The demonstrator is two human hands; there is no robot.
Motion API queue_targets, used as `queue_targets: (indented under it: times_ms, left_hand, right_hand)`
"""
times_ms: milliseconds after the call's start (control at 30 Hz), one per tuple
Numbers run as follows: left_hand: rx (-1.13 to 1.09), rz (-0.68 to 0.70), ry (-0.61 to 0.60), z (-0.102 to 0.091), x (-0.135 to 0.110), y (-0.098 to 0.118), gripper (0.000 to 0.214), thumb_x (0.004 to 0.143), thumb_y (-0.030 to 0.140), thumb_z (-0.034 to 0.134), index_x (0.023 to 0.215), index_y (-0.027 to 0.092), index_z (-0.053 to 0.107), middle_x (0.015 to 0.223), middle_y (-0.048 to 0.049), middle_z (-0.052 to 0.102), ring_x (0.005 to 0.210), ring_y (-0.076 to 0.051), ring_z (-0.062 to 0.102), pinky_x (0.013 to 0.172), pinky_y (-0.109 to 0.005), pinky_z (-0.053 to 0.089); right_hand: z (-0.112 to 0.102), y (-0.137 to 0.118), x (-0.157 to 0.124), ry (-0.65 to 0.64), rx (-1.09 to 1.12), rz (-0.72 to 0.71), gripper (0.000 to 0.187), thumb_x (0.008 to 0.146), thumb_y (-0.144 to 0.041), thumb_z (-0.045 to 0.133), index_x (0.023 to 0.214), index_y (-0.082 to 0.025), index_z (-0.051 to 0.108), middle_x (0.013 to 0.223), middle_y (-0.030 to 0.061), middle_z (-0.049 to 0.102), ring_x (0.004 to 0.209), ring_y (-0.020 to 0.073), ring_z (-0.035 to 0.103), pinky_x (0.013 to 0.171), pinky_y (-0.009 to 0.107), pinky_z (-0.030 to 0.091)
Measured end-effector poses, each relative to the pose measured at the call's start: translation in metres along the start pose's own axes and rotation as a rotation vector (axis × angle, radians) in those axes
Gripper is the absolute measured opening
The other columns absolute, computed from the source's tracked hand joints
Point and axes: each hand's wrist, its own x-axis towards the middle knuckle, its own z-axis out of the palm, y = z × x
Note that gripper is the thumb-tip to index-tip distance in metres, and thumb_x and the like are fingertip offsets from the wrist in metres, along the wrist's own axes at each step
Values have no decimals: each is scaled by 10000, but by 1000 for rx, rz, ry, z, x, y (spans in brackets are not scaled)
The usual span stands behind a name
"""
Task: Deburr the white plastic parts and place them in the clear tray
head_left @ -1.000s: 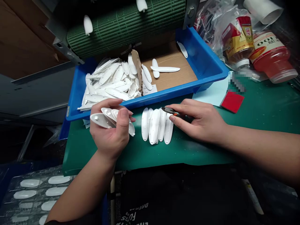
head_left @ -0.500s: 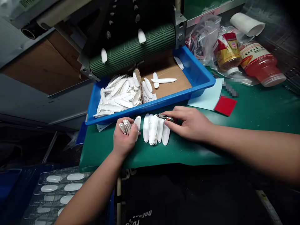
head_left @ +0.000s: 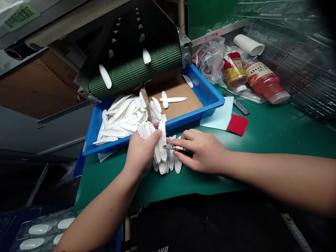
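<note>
Several long oval white plastic parts (head_left: 162,141) are fanned out in my left hand (head_left: 141,150), with the thumb pressing on the nearest one. My right hand (head_left: 201,150) is wrapped round small cutting pliers (head_left: 172,147), whose metal tips point left at the edge of that part. Beneath both hands, a row of more white parts (head_left: 178,164) lies on the green work mat (head_left: 223,185). Just behind stands a blue tray (head_left: 173,122); its left side is heaped with white parts (head_left: 115,131), and a few others lie on cardboard to the right.
A green conveyor belt (head_left: 136,71) carries white pieces above the tray. At the right are a red card (head_left: 237,124), light blue paper (head_left: 217,115), a black bar-shaped item (head_left: 241,107) and drink bottles (head_left: 265,78) on plastic bags. Clear packs of white pieces (head_left: 36,229) sit at the lower left.
My left hand has moved right over the row, its white parts now spread in a fan. The pliers in my right hand have come against the front part. The camera view has shifted.
</note>
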Motion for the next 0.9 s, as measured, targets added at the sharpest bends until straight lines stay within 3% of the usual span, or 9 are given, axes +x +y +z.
queue_targets:
  times_ms: [267, 400, 533, 700, 833, 900]
  left_hand:
    - [-319, -292, -125, -7, -8, 0, 667, 724, 299, 943, 1316, 169, 663, 998, -75, 732, 845, -216, 721, 764, -305, 622]
    - [-389, -420, -192, -12, -11, 3, 556, 781, 287, 912, 1274, 168, 684, 942, -76, 737, 790, -195, 723, 705, -268, 624]
    - [-372, -565, -304, -13, -11, 1, 391, 895, 397, 799, 1165, 124, 723, 844, -107, 748, 634, -183, 715, 611, -259, 630]
    - [-214, -542, -363, -12, -12, -3, 466, 951, 536, 686, 1143, 113, 711, 676, -82, 706, 467, -155, 643, 445, -202, 551]
    - [-152, -522, -293, -11, -15, -3, 480, 958, 585, 639, 1141, 143, 677, 590, -46, 663, 420, -155, 606, 391, -193, 509]
    - [-134, -470, -237, -11, -16, -4, 480, 940, 625, 648, 1142, 190, 653, 645, -18, 667, 440, -160, 614, 394, -220, 528]
  right_hand:
    - [-2, 2, 5, -66, -70, 12, 333, 1012, -345, 617, 1287, -197, 733, 921, 67, 640, 800, 208, 567, 673, 346, 429]
    - [-3, -3, 5, -100, -48, 0, 336, 1006, -322, 625, 1292, -182, 729, 930, 69, 641, 785, 203, 571, 672, 345, 436]
    - [-1, -6, 5, -157, -8, -18, 314, 1003, -309, 622, 1264, -178, 737, 933, 71, 641, 794, 205, 583, 683, 343, 447]
    - [0, -5, 4, -187, 13, -16, 293, 1014, -312, 621, 1251, -185, 736, 935, 72, 644, 799, 207, 594, 687, 341, 457]
    - [-1, -4, 3, -175, 55, -24, 332, 1015, -304, 628, 1313, -184, 711, 940, 67, 647, 798, 198, 599, 689, 333, 464]
    - [-1, -4, 2, -162, 57, -22, 347, 1013, -301, 632, 1329, -181, 706, 943, 68, 648, 797, 196, 596, 689, 332, 463]
